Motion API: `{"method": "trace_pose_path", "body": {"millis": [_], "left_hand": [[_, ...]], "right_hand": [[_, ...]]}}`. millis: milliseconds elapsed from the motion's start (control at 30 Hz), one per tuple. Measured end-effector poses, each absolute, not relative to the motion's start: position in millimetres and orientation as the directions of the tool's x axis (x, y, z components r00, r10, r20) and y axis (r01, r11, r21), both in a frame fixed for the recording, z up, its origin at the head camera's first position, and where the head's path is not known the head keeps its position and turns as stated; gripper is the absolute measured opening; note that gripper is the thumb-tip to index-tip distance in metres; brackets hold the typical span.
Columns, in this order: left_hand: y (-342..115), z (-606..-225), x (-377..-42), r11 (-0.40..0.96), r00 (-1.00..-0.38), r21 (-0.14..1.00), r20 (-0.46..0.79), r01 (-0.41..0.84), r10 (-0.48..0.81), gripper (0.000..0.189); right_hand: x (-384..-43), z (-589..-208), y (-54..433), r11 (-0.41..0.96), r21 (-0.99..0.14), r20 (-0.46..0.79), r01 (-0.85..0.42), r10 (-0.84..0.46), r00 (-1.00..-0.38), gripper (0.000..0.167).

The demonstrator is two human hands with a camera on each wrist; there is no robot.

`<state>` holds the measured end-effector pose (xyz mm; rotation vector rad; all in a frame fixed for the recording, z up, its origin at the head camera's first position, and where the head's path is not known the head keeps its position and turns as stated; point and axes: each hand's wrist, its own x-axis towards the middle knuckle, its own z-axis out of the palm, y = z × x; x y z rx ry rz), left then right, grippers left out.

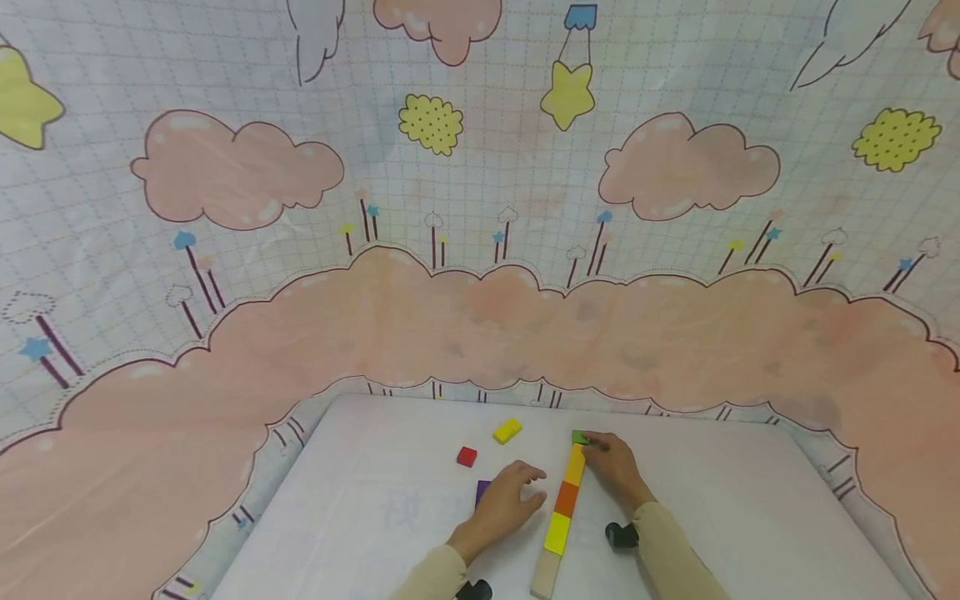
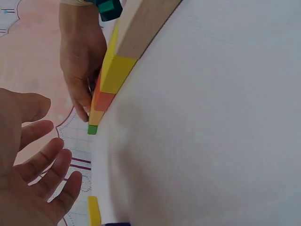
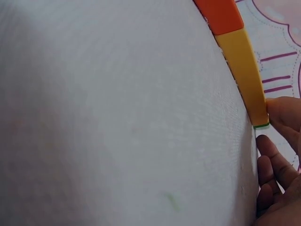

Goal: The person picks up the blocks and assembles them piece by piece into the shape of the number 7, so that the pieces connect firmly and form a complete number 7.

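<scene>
A row of blocks runs away from me along the white tabletop: a plain wood block [image 1: 546,575], a yellow block [image 1: 557,533], an orange block [image 1: 566,500], a yellow-orange block [image 1: 574,465] and a small green block [image 1: 578,436] at the far end. My right hand [image 1: 617,468] pinches at the green block, its fingertips also close to the yellow-orange block's end; the exact contact is partly hidden. Left of the row hovers my left hand [image 1: 510,502], fingers apart and loosely bent, holding nothing. Beneath it a purple block [image 1: 482,489] is partly covered.
A red block [image 1: 467,457] and a loose yellow block [image 1: 507,431] lie left of the row, towards the table's far edge. A patterned cloth with clouds and stars [image 1: 480,325] rises behind the white table [image 1: 337,500]. Dark wrist devices [image 1: 621,536] sit by both sleeves.
</scene>
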<state>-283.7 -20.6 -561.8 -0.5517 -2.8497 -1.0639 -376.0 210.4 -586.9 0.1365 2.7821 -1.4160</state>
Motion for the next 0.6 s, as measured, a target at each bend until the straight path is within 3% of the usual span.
{"method": "trace_pose_path", "body": {"millis": [600], "left_hand": [[-56,-560,-262,0.723,-0.922,0.576,0.286,0.383,0.260,0.022]], "right_hand": [[-379,-590,210,0.549,-0.825,-0.097,0.135,0.098,-0.990,0.040]]}}
